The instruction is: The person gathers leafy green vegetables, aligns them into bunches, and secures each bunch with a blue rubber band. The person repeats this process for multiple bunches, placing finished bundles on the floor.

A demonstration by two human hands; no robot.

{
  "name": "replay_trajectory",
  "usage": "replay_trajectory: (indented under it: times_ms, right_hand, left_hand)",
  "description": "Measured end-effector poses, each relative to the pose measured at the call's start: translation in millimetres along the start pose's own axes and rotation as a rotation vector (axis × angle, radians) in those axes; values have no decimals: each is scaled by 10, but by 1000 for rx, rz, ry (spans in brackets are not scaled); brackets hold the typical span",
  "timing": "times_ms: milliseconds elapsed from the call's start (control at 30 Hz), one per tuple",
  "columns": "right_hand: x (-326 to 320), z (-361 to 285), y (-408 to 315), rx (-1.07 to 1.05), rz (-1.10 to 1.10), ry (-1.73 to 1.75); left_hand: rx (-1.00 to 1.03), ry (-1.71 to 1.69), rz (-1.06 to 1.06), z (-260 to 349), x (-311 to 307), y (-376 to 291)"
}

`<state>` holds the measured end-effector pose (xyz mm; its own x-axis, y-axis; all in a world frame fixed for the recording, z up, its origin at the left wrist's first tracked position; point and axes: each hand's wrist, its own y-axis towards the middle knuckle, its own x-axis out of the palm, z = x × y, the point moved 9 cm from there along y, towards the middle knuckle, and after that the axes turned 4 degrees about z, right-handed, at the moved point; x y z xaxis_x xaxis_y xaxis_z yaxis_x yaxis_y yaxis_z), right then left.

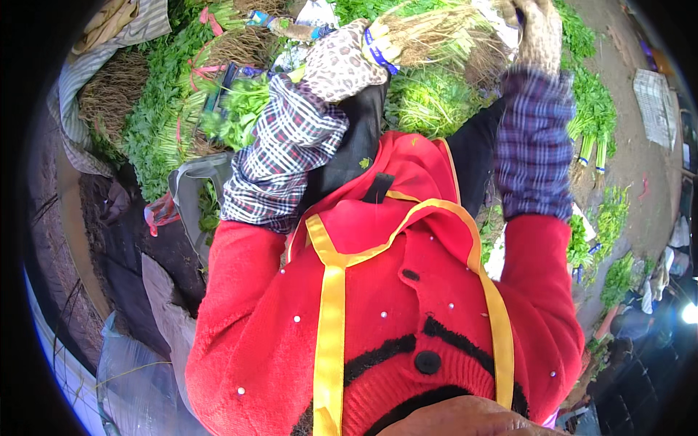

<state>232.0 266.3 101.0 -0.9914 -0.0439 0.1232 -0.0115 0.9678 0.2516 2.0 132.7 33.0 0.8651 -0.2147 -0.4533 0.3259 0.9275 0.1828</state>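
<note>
My left hand (344, 62), in a leopard-print glove, grips a bunch of leafy greens by its pale stems. A blue-purple band (379, 52) wraps the stem bases, and the long tan roots (436, 30) point right. The bunch's leaves (240, 111) hang out past my left wrist, over a plaid sleeve cover. At the upper right, my right hand (537, 32) is raised beyond the root tips, in a pale, soiled glove. Its fingers are partly cut off by the picture's top edge, so its grip does not show clearly.
Leafy bunches with roots (163, 114), some tied with pink ribbon, are piled at the left. Loose greens (431, 103) lie between my knees. Banded bunches (594, 125) rest on the ground at the right. A grey bag (191, 185) and striped cloth (76, 103) are at the left.
</note>
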Motion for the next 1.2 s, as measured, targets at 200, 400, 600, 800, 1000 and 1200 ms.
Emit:
replay_trajectory:
  times_ms: [200,400,600,800,1000,1200]
  right_hand:
    - [304,842,-1515,335,-100,11]
    - [819,844,-1774,206,-172,-17]
    - [806,944,-1639,114,-37,-87]
    - [847,1263,-1237,-62,32,-197]
    - [713,1329,-1500,373,-392,146]
    - [538,1017,-1939,462,-359,307]
  left_hand:
    - [-86,706,-224,48,-15,-8]
    - [-141,487,-175,287,21,9]
    - [-204,128,-98,72,-67,32]
    - [3,-112,34,-216,38,100]
    - [-97,154,319,-242,-153,-3]
    - [-284,611,220,186,-30,36]
